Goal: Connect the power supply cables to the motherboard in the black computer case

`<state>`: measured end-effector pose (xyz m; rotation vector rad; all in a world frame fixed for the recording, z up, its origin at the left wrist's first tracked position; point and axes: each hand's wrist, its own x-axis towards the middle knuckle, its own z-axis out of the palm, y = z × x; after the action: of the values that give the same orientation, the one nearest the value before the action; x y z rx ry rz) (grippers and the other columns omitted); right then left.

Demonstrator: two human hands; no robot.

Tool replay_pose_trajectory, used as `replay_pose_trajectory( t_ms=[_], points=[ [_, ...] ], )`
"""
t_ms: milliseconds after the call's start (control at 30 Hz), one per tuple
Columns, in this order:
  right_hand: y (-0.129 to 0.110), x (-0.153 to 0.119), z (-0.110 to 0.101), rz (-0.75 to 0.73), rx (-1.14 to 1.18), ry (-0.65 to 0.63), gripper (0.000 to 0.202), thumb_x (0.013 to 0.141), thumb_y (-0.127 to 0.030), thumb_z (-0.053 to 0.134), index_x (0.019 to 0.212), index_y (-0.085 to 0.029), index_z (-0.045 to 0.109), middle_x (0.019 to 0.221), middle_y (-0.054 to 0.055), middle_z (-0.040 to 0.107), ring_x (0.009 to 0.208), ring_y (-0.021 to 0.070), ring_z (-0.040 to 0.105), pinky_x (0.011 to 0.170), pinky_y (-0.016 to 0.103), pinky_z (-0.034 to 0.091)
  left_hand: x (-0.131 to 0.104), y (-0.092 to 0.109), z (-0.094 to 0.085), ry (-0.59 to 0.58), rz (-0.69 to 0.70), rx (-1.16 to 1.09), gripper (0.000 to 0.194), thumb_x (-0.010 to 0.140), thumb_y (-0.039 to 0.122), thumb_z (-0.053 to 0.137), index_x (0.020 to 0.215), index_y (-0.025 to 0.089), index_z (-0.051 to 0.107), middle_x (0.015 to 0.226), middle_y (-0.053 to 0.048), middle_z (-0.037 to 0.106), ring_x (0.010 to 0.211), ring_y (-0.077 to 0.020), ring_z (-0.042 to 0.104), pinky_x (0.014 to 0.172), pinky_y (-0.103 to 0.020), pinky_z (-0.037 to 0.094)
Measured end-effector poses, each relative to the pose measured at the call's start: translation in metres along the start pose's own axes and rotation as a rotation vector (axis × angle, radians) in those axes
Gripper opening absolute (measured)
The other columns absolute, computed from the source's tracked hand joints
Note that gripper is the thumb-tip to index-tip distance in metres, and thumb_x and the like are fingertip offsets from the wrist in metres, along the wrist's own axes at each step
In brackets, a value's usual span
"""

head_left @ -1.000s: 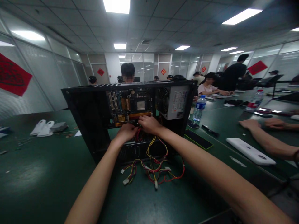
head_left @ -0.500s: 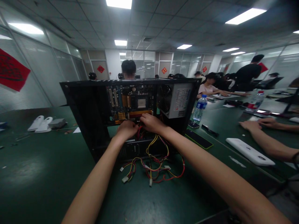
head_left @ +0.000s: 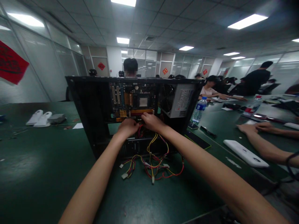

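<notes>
An open black computer case (head_left: 86, 124) stands on the green table with its inside facing me. A motherboard (head_left: 149, 90) is mounted in it, and a silver power supply (head_left: 181, 104) with a fan sits at upper right. At the board's lower edge, my left hand (head_left: 127, 128) is closed, its fingertips hidden by the hand itself. Close beside it my right hand (head_left: 153, 121) is closed too, just below the orange memory slots. Red wires (head_left: 140, 130) run down between the two hands; what the fingers grip is hidden. Loose power cables (head_left: 151, 165) with white connectors spill onto the table.
Right of the case stand a water bottle (head_left: 199, 110) and a black phone-like slab (head_left: 197, 140). A white power-bank-like device (head_left: 246, 153) lies near another person's hands (head_left: 252, 129). White slipper-like objects (head_left: 39, 118) and a grey block (head_left: 56, 118) are at left.
The view has shifted slightly, so the case appears a little further right. Both hands stay at the board's lower edge in nearly the same pose.
</notes>
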<state>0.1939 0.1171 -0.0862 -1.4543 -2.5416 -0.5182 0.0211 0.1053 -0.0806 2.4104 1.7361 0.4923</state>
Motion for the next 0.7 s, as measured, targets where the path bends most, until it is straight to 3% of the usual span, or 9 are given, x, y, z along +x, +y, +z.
replay_pose_trajectory(
  t_ms=[233,367,533,700],
  points=[
    [-0.005,0.0,-0.004,0.058,-0.045,-0.028,0.032,0.095,-0.03,0.061,0.121,-0.01,0.058,0.119,0.018,0.064,0.104,0.0307,0.067,0.077,0.033,0.051,0.003,-0.005,0.005,0.036,0.029,0.033,0.046,0.096,0.048,0.045,0.084,0.019,0.079,0.094,-0.015,0.077,0.093,-0.028,0.072,0.073,-0.032,0.048],
    [0.003,-0.006,0.003,0.081,0.119,-0.001,0.023,0.093,-0.017,0.06,0.115,-0.009,0.061,0.111,0.015,0.069,0.104,0.0272,0.068,0.08,0.03,0.048,0.003,-0.009,0.005,0.038,0.038,0.043,0.046,0.098,0.046,0.044,0.087,0.019,0.079,0.097,-0.016,0.077,0.094,-0.0275,0.072,0.076,-0.032,0.048],
    [0.016,-0.013,0.012,0.128,0.354,0.079,0.029,0.089,-0.007,0.059,0.118,-0.01,0.062,0.105,0.009,0.072,0.096,0.0179,0.068,0.078,0.023,0.046,0.002,-0.006,0.004,0.048,0.023,0.039,0.039,0.098,0.041,0.046,0.099,0.02,0.079,0.104,-0.015,0.077,0.101,-0.0271,0.071,0.082,-0.032,0.049],
    [0.014,-0.012,0.009,0.292,0.291,0.069,0.021,0.093,-0.018,0.059,0.11,-0.013,0.07,0.104,0.011,0.074,0.095,0.022,0.07,0.077,0.027,0.048,0.006,0.001,-0.001,0.05,-0.044,0.134,0.037,0.097,0.042,0.049,0.109,0.022,0.078,0.108,-0.016,0.076,0.102,-0.032,0.071,0.081,-0.037,0.052]
  ],
)
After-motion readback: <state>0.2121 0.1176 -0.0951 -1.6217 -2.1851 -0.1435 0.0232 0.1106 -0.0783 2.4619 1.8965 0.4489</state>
